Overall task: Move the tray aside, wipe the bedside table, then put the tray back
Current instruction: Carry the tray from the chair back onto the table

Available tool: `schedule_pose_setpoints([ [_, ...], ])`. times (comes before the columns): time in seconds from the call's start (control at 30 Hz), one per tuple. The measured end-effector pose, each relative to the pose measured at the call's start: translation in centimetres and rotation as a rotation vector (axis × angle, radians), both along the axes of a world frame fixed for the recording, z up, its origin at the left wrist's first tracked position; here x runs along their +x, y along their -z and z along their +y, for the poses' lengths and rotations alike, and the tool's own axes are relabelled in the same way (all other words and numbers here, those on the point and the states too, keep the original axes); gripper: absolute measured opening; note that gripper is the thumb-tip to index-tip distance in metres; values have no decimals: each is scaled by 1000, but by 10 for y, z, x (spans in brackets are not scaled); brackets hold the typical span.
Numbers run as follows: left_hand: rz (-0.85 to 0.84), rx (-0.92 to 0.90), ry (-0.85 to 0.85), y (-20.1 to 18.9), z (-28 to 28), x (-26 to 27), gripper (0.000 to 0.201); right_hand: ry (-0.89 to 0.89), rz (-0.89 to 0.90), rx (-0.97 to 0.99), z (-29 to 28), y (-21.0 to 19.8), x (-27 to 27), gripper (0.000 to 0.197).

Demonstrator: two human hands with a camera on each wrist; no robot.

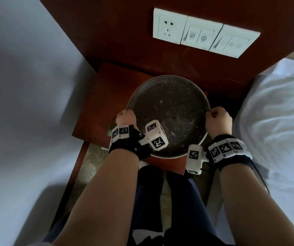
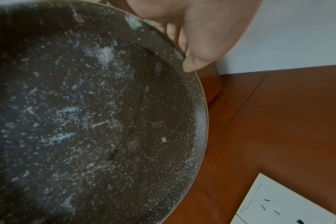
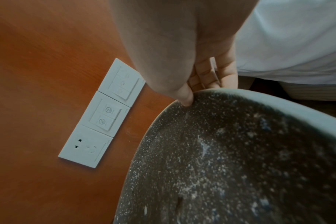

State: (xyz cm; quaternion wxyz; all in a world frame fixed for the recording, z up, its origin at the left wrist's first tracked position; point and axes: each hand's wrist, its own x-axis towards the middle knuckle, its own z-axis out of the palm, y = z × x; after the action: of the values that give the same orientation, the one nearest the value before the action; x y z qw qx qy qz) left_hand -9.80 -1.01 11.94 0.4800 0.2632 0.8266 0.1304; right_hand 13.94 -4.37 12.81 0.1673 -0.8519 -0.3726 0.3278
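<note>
A round, dark, white-speckled tray [image 1: 167, 107] lies over the reddish-brown bedside table [image 1: 96, 107]; whether it rests on the top or hangs just above it I cannot tell. My left hand [image 1: 125, 117] grips its left rim, thumb on top [image 2: 190, 65] and fingers under the edge. At the right rim my right hand [image 1: 218, 118] grips the same way, its thumb [image 3: 184, 97] pressed on the tray's lip [image 3: 240, 92]. The tray [image 2: 86, 121] holds nothing but pale smears.
A white bed [image 1: 23, 103] flanks the table on the left, another with white bedding [image 1: 277, 110] on the right. On the wooden panel behind sits a white socket and switch plate [image 1: 203, 32]. My legs stand in the narrow gap in front.
</note>
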Motion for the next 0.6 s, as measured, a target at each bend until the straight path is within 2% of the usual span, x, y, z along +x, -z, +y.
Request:
schedule_pose_setpoints([
  [0.07, -95, -3, -106, 4, 6, 10, 52, 25, 2, -1, 2, 4, 8, 27],
  [0.13, -254, 20, -292, 8, 11, 20, 45, 28, -5, -3, 5, 9, 17, 27],
  [0.23, -288, 34, -374, 17, 18, 37, 44, 23, -13, -12, 14, 18, 33, 27],
  [0.33, -286, 63, -442, 27, 25, 51, 41, 26, 0, -33, 23, 28, 46, 28],
  [0.5, -222, 43, -432, 49, 42, 69, 41, 24, 40, -58, 36, 49, 62, 29],
  [0.6, -125, 38, -459, 63, 53, 72, 41, 22, 74, -88, 43, 62, 65, 32],
])
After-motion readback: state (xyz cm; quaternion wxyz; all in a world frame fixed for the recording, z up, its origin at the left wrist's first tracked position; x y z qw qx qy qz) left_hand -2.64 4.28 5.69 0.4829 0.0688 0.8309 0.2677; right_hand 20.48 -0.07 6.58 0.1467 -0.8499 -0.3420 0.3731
